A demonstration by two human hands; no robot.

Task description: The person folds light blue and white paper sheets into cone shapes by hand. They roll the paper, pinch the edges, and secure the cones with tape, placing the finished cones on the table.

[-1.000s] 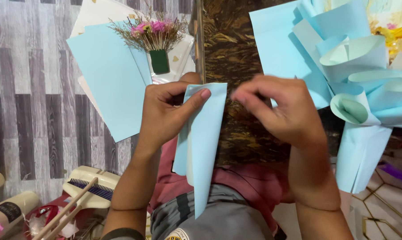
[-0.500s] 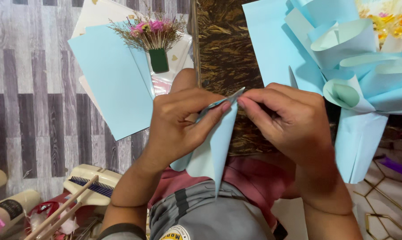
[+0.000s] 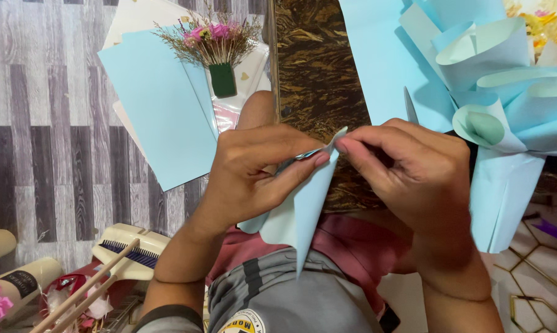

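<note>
The folded light-blue paper (image 3: 300,206) sits between the hands, its top corner pinched by the left hand (image 3: 253,169) from nine o'clock and the right hand (image 3: 414,172) from three o'clock, its point hanging toward six o'clock over the lap. The fingers cover its upper edge, so the fold there is hard to make out. Both hands curl closed, knuckles up, thumbs and forefingers nearly meeting.
</note>
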